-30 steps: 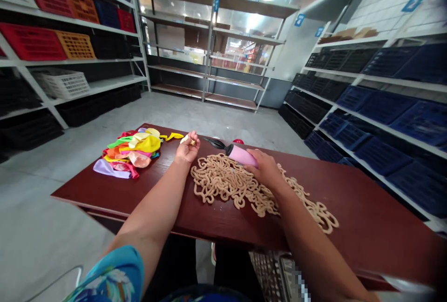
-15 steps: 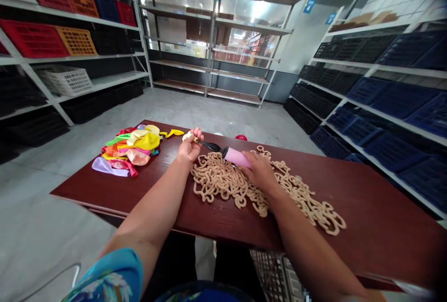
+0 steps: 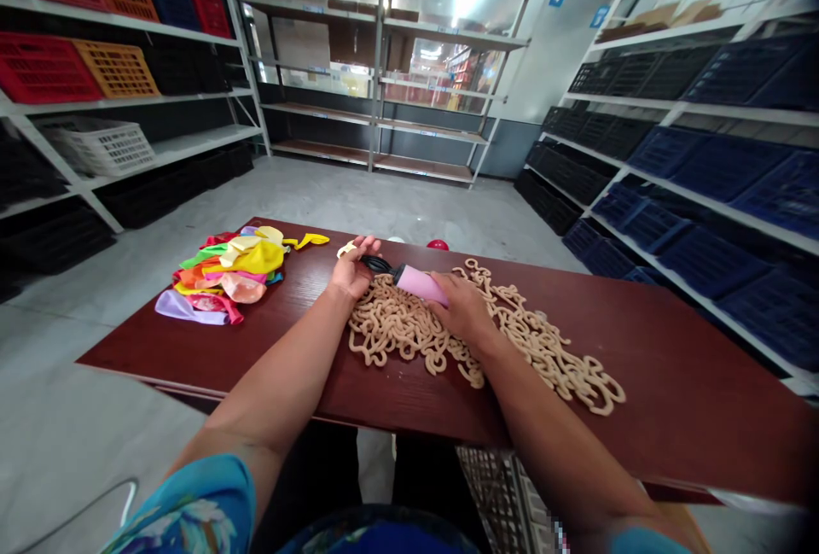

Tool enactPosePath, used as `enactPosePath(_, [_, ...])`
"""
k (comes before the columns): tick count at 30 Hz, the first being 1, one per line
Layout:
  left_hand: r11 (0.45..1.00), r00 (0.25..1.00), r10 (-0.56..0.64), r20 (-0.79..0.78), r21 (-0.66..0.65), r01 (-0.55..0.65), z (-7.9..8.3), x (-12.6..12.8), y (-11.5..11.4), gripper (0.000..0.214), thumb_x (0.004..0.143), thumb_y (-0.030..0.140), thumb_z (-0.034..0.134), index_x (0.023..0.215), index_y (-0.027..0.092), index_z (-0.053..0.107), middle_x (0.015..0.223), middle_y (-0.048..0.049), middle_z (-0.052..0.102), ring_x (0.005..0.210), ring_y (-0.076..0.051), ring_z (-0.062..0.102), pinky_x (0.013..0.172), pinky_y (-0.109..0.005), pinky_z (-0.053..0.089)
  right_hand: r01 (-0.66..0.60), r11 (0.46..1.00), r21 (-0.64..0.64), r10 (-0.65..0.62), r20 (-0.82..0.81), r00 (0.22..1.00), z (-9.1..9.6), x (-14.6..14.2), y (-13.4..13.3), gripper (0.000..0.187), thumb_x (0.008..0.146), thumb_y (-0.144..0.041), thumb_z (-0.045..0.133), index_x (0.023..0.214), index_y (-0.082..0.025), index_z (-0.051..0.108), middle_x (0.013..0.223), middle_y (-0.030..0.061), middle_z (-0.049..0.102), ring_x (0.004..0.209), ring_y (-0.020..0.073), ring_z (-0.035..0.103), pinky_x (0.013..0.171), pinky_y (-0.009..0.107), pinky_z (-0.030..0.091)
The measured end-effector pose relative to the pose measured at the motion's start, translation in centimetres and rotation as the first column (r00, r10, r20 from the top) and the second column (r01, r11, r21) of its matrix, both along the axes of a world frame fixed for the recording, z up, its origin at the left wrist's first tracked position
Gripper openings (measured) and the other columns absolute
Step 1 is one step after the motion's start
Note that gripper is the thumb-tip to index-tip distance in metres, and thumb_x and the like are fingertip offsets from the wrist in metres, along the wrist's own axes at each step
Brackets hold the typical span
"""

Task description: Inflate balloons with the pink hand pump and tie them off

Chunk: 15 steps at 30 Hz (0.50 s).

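Observation:
My right hand (image 3: 461, 305) is wrapped around a pink cylinder (image 3: 419, 282), which has a black end. From that end, black wire-like loops (image 3: 377, 264) reach leftward to my left hand (image 3: 355, 271). My left hand is turned palm up with its fingers curled, and a small pale yellow piece that looks like a balloon (image 3: 346, 249) shows at its thumb side. The tip of the loops is hidden by the left fingers. Beneath both hands spreads a heap of beige curly pieces (image 3: 397, 319), whose material I cannot make out.
A pile of coloured balloons (image 3: 234, 268) lies on the left of the dark red table (image 3: 281, 366), with a yellow balloon (image 3: 310, 240) beside it. A red round thing (image 3: 438, 244) shows beyond the far edge. Shelves with crates (image 3: 710, 247) stand on both sides.
My view has shifted slightly, so the table and pile sit a little further left. The pink cylinder and loops have come closer to my left hand, whose fingers now cover the loops' tip.

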<state>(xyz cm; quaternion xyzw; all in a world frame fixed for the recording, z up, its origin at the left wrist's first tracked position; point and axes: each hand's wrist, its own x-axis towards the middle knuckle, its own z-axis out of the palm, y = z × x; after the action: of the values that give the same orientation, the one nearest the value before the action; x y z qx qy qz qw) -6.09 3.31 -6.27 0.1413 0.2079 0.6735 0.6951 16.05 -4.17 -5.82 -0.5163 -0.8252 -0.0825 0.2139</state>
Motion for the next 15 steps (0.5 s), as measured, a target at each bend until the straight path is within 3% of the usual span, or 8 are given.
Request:
enactPosePath(3, [0.995,0.995,-0.09,0.052,-0.041,0.092,0.3,-0.6,-0.3,0.021,0.071,0.005,0.052,0.088,0.016,0.058,0.081,-0.0038,0.065,0.078,-0.016,0.063,0.077,-0.037,0.048,-0.017,1.0,-0.008,0.017,0.008,1.0,-0.1,-0.1,-0.1,0.052,0.079,-0.037,0.054,0.125,-0.015,0.045,0.117,0.0123,0.055,0.103,0.0255,0.05,0.087,0.039,0.037])
enactPosePath(6, [0.988,0.985,-0.155,0.073,0.004,0.155,0.8,-0.7,-0.7,0.006,0.076,0.016,0.051,0.075,0.016,0.057,0.068,-0.0022,0.06,0.07,-0.016,0.062,0.075,-0.039,0.049,-0.021,1.0,0.002,0.021,0.013,1.0,-0.1,-0.2,-0.1,0.053,0.079,-0.038,0.054,0.127,-0.016,0.044,0.118,0.0129,0.054,0.103,0.0259,0.049,0.087,0.04,0.036])
enactPosePath(10, [0.987,0.987,-0.157,0.027,0.043,0.156,1.3,0.0,-1.2,0.04,0.082,0.043,0.048,0.054,0.017,0.038,0.057,-0.0021,0.052,0.066,-0.018,0.06,0.069,-0.039,0.05,-0.031,0.999,0.032,0.031,0.002,1.0,0.0,-0.2,-0.1,0.053,0.081,-0.039,0.052,0.128,-0.016,0.044,0.118,0.0128,0.055,0.104,0.026,0.048,0.088,0.04,0.035])
enactPosePath(15, [0.996,0.996,-0.082,-0.041,0.029,0.083,1.8,1.0,-1.2,0.049,0.081,0.055,0.042,0.053,0.018,0.027,0.051,-0.0008,0.045,0.059,-0.017,0.057,0.06,-0.033,0.049,-0.057,0.998,0.002,0.057,0.017,0.998,0.7,0.4,-0.1,0.054,0.08,-0.041,0.053,0.129,-0.019,0.043,0.121,0.011,0.053,0.106,0.0247,0.048,0.09,0.039,0.034])
